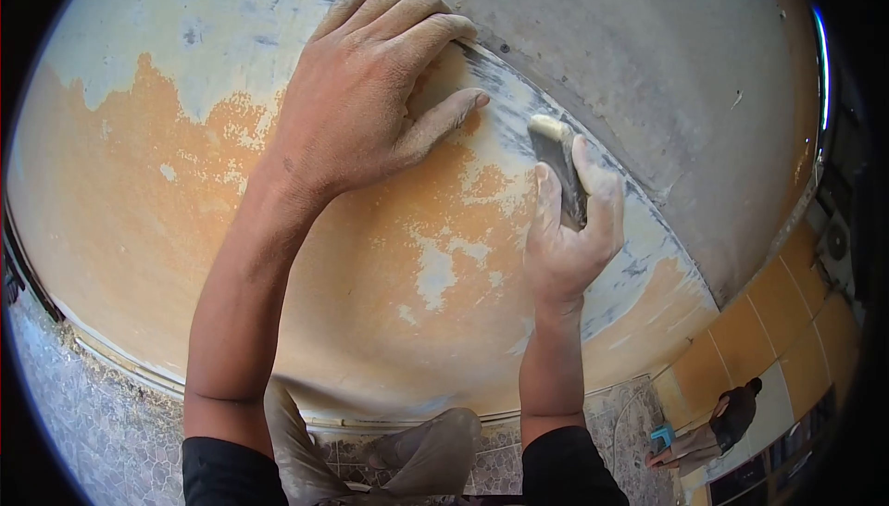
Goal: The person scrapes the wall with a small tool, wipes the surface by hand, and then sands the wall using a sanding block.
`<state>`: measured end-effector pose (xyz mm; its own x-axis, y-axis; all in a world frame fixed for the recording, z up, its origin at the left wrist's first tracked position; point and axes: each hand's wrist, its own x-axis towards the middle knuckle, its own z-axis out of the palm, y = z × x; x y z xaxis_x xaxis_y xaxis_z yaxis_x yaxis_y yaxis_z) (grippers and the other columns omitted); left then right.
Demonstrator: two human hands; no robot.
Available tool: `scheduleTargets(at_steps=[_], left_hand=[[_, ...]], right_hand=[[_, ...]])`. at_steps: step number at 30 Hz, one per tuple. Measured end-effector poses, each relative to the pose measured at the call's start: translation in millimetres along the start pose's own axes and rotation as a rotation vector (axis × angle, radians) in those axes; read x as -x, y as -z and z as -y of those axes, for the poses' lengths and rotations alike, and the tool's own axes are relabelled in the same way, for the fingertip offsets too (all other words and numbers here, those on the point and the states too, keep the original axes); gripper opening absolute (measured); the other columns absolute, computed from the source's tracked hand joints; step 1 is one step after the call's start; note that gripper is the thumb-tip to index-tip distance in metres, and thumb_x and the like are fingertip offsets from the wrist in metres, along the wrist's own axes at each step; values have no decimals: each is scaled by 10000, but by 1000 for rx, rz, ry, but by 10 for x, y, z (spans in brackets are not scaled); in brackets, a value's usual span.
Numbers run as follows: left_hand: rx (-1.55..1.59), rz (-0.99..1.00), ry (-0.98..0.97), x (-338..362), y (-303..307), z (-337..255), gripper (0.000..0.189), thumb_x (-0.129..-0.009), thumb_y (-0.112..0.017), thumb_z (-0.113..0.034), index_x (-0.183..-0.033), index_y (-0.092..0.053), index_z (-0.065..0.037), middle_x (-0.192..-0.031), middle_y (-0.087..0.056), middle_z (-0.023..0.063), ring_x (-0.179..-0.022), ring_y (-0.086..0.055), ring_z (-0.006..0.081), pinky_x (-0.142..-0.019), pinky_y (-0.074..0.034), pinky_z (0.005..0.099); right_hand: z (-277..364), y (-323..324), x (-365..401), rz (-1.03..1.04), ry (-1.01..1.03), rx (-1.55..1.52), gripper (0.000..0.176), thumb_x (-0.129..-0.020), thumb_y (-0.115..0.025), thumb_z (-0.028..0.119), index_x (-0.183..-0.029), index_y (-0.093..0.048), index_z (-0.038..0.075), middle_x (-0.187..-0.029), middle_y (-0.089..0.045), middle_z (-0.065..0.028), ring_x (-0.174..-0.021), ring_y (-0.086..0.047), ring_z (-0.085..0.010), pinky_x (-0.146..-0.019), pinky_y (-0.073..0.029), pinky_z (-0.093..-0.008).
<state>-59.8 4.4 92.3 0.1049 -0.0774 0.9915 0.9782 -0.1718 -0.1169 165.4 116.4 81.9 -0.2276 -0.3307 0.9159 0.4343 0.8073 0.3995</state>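
A large curved panel [361,256] fills the middle of the head view, with worn orange-tan areas, whitish patches and dark scuffs along its far edge. My left hand [356,103] rests on it, fingertips at that edge and thumb held out to the side; it holds nothing. To its right, my right hand [576,242] grips a sanding block [558,163], dark with a pale rounded end, between thumb and fingers. The block lies over the whitish, scuffed strip by the edge. Its underside is hidden. Pale dust coats both hands.
Beyond the panel's edge stretches a dusty grey surface [648,52]. Patterned paving [111,423] shows below, around my legs [417,460]. At lower right another person [727,423] is near a small blue object [662,435] and orange-tan tiles [750,312].
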Motion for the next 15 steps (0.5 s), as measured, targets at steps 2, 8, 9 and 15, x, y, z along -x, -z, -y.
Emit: scheduleTargets(at_steps=[2,8,9,15], left_hand=[[-12,-21,2,6,-12,3,440,-831,-818,-302,-1194,-704,-82,-1190,-684,99,-1130,-606,325,-1046,-474,429],[1,29,12,2,33,-1,435,-831,-813,-292,-1196,-705,-82,-1210,-682,103,-1150,-605,325,-1052,-469,434],[-2,33,11,-2,41,8,435,-831,-813,-292,-1196,-705,-82,-1210,-682,103,-1150,-605,325,-1052,-469,434],[-36,89,13,-67,71,-90,448,-848,-823,-323,-1220,-718,-98,-1172,-699,91,-1128,-620,295,-1042,-486,423]], right_hand=[[47,-50,-141,-26,11,-9,384,-871,-809,45,-1237,-699,18,-873,-660,-50,-752,-608,-224,-648,-467,-363],[375,72,900,27,-6,-105,354,-877,-804,64,-1219,-719,101,-908,-669,-21,-752,-597,-200,-655,-440,-343],[399,128,933,103,13,-122,412,-873,-803,37,-1266,-682,75,-917,-661,-53,-754,-589,-217,-661,-455,-346],[99,160,348,125,-111,-121,443,-875,-810,38,-1293,-665,11,-912,-643,-92,-783,-610,-262,-694,-502,-376]])
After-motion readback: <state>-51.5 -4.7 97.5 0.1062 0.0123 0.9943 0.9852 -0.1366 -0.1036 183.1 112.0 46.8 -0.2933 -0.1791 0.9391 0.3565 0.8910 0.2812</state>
